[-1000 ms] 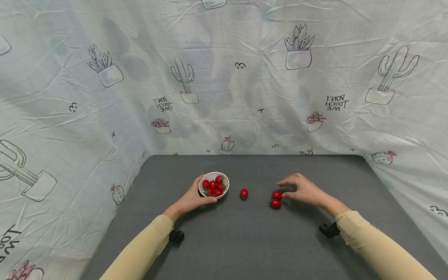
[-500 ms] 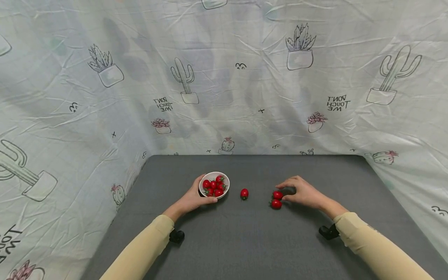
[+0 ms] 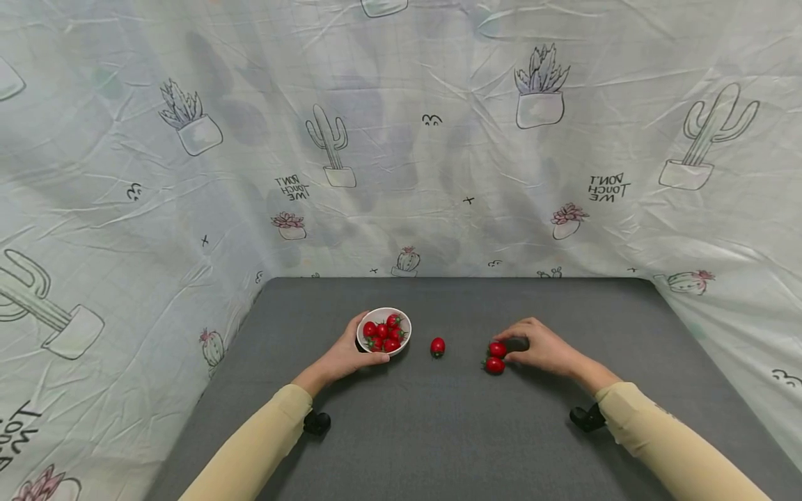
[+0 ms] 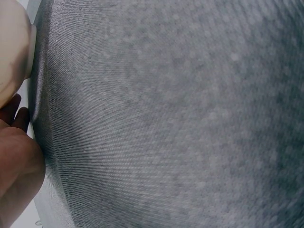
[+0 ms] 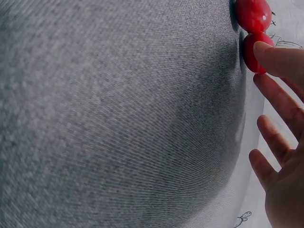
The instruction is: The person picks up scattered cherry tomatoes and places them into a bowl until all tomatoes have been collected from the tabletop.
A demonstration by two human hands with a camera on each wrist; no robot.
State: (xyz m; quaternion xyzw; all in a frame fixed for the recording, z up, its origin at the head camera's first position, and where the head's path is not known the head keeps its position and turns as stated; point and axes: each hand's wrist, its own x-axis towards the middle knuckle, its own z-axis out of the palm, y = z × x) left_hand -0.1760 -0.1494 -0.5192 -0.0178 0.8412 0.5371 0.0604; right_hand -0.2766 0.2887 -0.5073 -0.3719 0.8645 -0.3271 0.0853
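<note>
My left hand [image 3: 347, 355] grips the side of a small white bowl [image 3: 378, 315], thumb at its near rim, other fingers behind it. Several red cherry tomatoes [image 3: 382, 331] with green stems fill the bowl. In the left wrist view the bowl's outer wall [image 4: 12, 47] shows beside the fingers. My right hand [image 3: 540, 348] pinches the farther tomato [image 3: 498, 349] of a touching pair between thumb and index finger; the remaining fingers are spread in the right wrist view. The nearer tomato [image 3: 494, 366] of the pair lies against it on the table.
A single cherry tomato [image 3: 437, 346] lies on the dark grey table [image 3: 432, 431] between the bowl and the pair. Behind and at the sides hangs a pale cloth [image 3: 401, 139] printed with potted cacti.
The right hand's index finger has come down and the fingers have closed in on the farther tomato of the pair. The left hand and the bowl stay in place.
</note>
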